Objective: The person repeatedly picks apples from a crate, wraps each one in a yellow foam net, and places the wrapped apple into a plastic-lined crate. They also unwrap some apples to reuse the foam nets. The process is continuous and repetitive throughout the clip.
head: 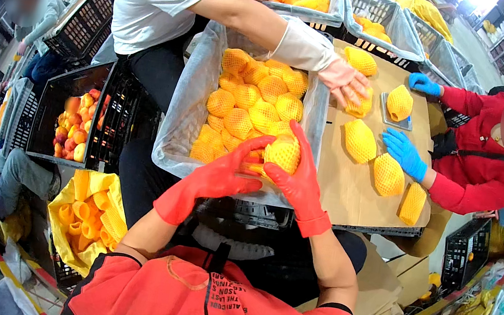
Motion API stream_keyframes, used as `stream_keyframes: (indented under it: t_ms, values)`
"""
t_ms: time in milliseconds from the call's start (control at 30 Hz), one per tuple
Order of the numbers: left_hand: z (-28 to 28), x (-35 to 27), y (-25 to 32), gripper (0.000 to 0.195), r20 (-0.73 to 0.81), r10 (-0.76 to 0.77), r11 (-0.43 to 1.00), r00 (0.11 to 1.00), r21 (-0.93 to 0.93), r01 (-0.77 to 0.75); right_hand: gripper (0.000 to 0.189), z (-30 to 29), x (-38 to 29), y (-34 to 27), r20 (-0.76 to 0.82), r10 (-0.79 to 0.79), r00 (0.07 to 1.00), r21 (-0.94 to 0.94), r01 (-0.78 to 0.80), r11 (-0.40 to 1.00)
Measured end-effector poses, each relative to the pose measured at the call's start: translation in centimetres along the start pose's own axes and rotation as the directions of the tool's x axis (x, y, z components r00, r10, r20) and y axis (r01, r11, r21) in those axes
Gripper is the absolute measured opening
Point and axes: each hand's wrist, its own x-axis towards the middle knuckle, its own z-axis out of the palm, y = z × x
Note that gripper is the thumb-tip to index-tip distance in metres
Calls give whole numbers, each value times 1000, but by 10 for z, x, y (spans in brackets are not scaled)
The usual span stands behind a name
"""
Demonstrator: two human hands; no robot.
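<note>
My left hand and my right hand wear red rubber gloves. Between them, above the near side of a lined crate, they hold a round fruit in a yellow foam net. My right hand cups the fruit, thumb and fingers around it. The left fingers meet its left side, where a yellow strip of net shows between them; the glove partly hides this contact. Below, several netted fruits fill the crate, which has a thin whitish liner.
A co-worker's gloved hand reaches over the crate to a cardboard-topped table. Another's blue-gloved hands are beside a small scale and netted fruits. Left are a black crate of peaches and a yellow bag of foam nets.
</note>
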Motion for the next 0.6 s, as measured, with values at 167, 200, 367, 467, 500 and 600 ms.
stream_keyframes:
  t_ms: [167,200,367,467,500,600]
  values:
    - [24,5,-34,74,-296,-24,978,955,-207,-40,72,8,-3,3,23,-281,960,-397,266,878]
    - [26,5,-34,73,-359,-68,968,931,-251,-26,65,7,-2,-6,-8,-275,961,-355,255,899]
    - [16,11,-14,67,-365,-112,910,924,-412,-52,63,-8,3,-4,27,290,957,640,-240,730]
    - [4,21,-2,62,-149,280,923,948,313,-224,72,-3,-5,6,451,215,866,881,-470,45]
    - [3,23,6,60,-42,363,774,931,570,-276,73,-5,-4,6,464,165,870,875,-480,69]
    - [5,29,25,51,66,654,272,753,909,-316,70,-3,-4,1,432,114,895,886,-445,132]
